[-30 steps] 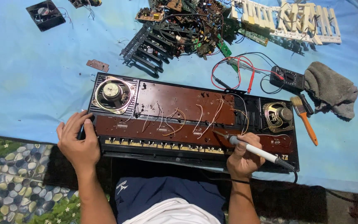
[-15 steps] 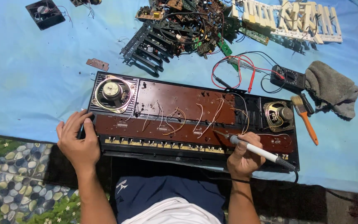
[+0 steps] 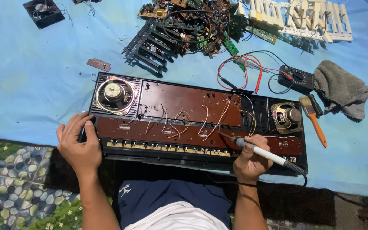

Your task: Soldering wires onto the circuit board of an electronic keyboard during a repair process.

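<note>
An opened electronic keyboard chassis (image 3: 184,100) lies in front of me, brown circuit boards and thin wires exposed, with a round speaker (image 3: 112,93) at its left end and a smaller speaker (image 3: 287,116) at its right. My left hand (image 3: 79,145) grips the chassis's near left corner. My right hand (image 3: 252,159) holds a white soldering iron (image 3: 265,154), its tip resting on the lower brown board near a bundle of wires.
On the blue sheet (image 3: 35,81) behind the chassis: a heap of circuit boards and black key frames (image 3: 179,30), white keys (image 3: 303,17), a multimeter (image 3: 295,78) with red and black leads, a grey rag (image 3: 341,87), an orange-handled brush (image 3: 314,119), a black fan (image 3: 43,12).
</note>
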